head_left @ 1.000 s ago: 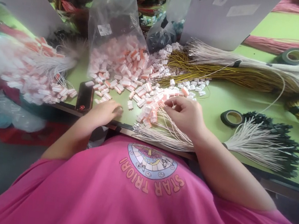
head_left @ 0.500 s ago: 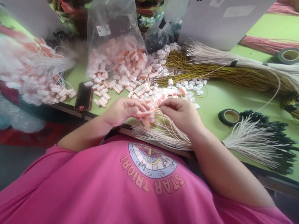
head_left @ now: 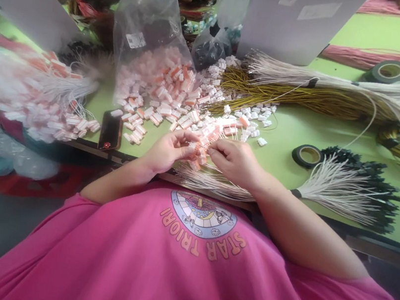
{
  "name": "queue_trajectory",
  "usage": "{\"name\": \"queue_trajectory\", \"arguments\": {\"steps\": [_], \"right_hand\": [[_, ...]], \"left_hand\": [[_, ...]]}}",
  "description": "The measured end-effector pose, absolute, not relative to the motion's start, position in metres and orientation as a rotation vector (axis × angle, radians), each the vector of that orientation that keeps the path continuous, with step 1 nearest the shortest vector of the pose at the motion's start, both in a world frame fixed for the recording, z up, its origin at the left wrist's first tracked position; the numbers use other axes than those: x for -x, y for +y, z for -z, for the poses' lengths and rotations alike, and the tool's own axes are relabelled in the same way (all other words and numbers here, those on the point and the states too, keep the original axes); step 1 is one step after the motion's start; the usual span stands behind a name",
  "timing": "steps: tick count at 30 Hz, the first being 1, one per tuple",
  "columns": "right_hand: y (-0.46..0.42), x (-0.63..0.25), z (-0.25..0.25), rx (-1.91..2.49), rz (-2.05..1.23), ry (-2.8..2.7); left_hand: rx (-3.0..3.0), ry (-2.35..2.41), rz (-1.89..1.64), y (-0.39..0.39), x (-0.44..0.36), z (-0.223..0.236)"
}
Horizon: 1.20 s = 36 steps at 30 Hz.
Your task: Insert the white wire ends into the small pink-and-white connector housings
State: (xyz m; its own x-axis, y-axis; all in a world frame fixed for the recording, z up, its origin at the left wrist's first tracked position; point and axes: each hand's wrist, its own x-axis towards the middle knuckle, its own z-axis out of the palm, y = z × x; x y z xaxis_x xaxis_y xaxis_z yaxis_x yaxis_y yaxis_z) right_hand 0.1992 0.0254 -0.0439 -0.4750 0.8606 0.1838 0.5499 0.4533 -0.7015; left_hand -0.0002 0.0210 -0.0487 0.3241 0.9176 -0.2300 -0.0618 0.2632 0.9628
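Black phone (head_left: 111, 130) lay flat at green table (head_left: 300, 130) edge, left. Your left hand (head_left: 165, 149) pinched small white-and-orange plastic connector (head_left: 197, 150) above table edge. Your right hand (head_left: 235, 160) pinched thin white wire (head_left: 212, 148) at connector's mouth. Step looked like seating wire; next move needed straight, aligned push. Black tape roll (head_left: 307, 155) sat right.

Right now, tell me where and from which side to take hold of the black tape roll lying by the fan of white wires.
Pinch the rim of the black tape roll from above, probably one finger inside its open centre. It lies flat on the green table, and the fan of white wires crowds its right side, so come from the left.
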Motion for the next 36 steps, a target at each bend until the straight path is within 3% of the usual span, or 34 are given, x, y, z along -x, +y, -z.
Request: {"name": "queue_trajectory", "arguments": {"steps": [16,21,25,29,33,36], "right_hand": [[0.021,-0.195,0.056,1.106,-0.607,-2.241],[0.026,-0.195,0.054,1.168,-0.704,-2.211],[0.036,-0.201,0.052,1.203,-0.823,-2.163],[0.044,-0.212,0.046,1.399,-0.603,-2.061],[0.026,-0.217,0.027,1.452,-0.347,-2.053],[-0.003,-0.21,0.019,1.256,-0.516,-2.373]], "left_hand": [[-1.31,1.133,-0.809,0.015,-0.012,0.047],[-1.458,1.175,-0.751,0.019,-0.01,0.051],[-1.846,1.162,-0.812,0.026,-0.004,0.049],[-2.467,1.061,-0.88,0.026,0.011,0.048],[-2.947,0.749,-0.606,0.022,0.023,0.053],[-3.042,0.698,-0.48,0.024,0.022,0.059]]}}
